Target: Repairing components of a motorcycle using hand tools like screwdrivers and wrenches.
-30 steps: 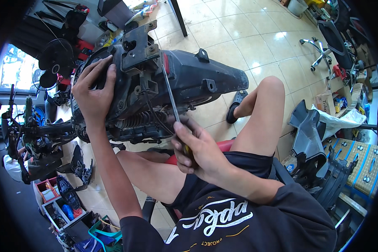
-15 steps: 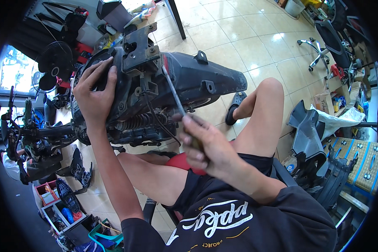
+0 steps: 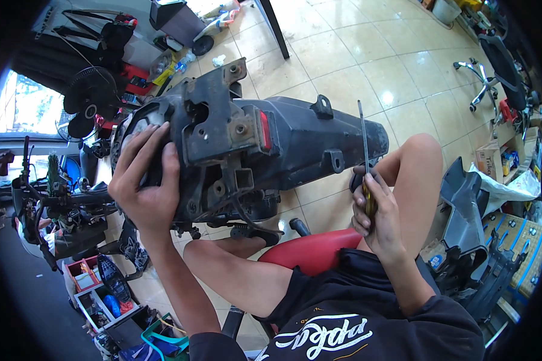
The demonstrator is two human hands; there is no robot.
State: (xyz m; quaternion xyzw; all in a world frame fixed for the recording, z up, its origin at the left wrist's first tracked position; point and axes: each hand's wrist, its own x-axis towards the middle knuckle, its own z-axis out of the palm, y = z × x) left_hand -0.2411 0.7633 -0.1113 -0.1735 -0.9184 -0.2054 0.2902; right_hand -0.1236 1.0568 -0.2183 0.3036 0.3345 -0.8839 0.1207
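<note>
My right hand (image 3: 376,213) is closed round the yellowish, dark handle of a screwdriver (image 3: 364,135). Its thin metal shaft points up, apart from the motorcycle, and crosses in front of the mudguard's narrow end in the picture. At the left, my left hand (image 3: 146,177) grips the edge of the motorcycle's dark tail section (image 3: 177,174), thumb and fingers bent over it; some fingertips are partly hidden. Beside that hand is a worn metal bracket (image 3: 214,135) with bolts and holes. A long black rear mudguard (image 3: 301,135) with a red reflector (image 3: 265,130) stretches right from it.
A red seat (image 3: 307,249) is under me, between my legs. At lower left stand an open parts box (image 3: 87,298) and a teal stool (image 3: 162,337). Grey plastic panels (image 3: 464,210) lie at right, near a woven box (image 3: 518,246). A fan (image 3: 90,108) stands far left.
My right hand has drawn the screwdriver away from the bracket and mudguard, rightward, and turned it upright. My left hand stays on the tail section. The whole view has shifted slightly.
</note>
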